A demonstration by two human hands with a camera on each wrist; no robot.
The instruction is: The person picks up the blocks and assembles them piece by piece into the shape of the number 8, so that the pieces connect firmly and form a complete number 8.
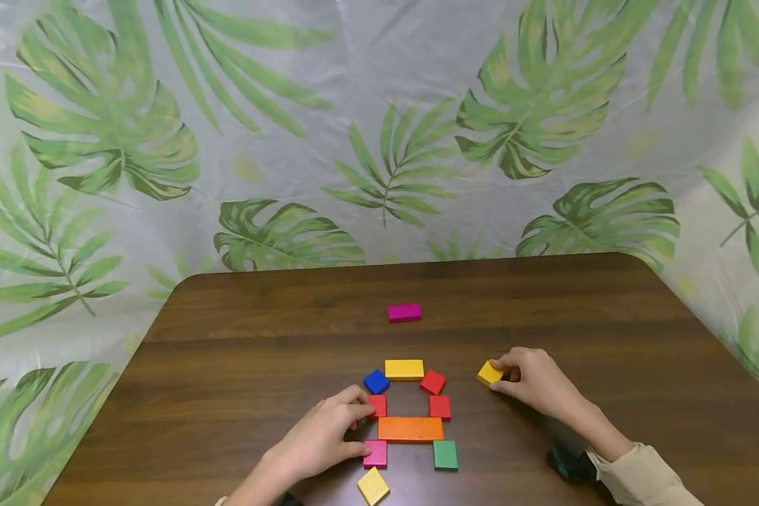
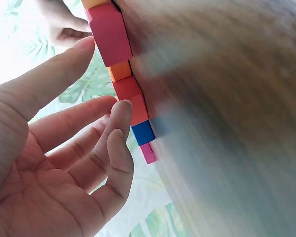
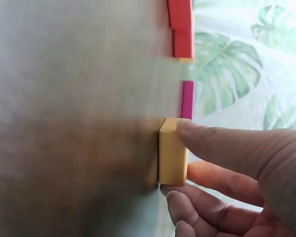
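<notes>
At the right, my right hand (image 1: 537,379) pinches a small yellow block (image 1: 488,373) between thumb and fingers. The right wrist view shows this yellow block (image 3: 171,154) close against the tabletop. On the other side, my left hand (image 1: 322,432) has its thumb at a pink block (image 1: 376,457) and a fingertip at a red block (image 1: 380,403), partly covered by that finger. Between the hands lie an orange plank (image 1: 411,429), a second red block (image 1: 439,407), a green block (image 1: 445,455), a blue block (image 1: 376,381), a tilted red block (image 1: 433,382) and a yellow plank (image 1: 404,370).
A magenta plank (image 1: 404,313) lies farther back on the brown wooden table (image 1: 259,316). Close to the front edge of the view sits another yellow block (image 1: 373,485), turned cornerwise. Behind the table hangs a leaf-patterned cloth (image 1: 417,70).
</notes>
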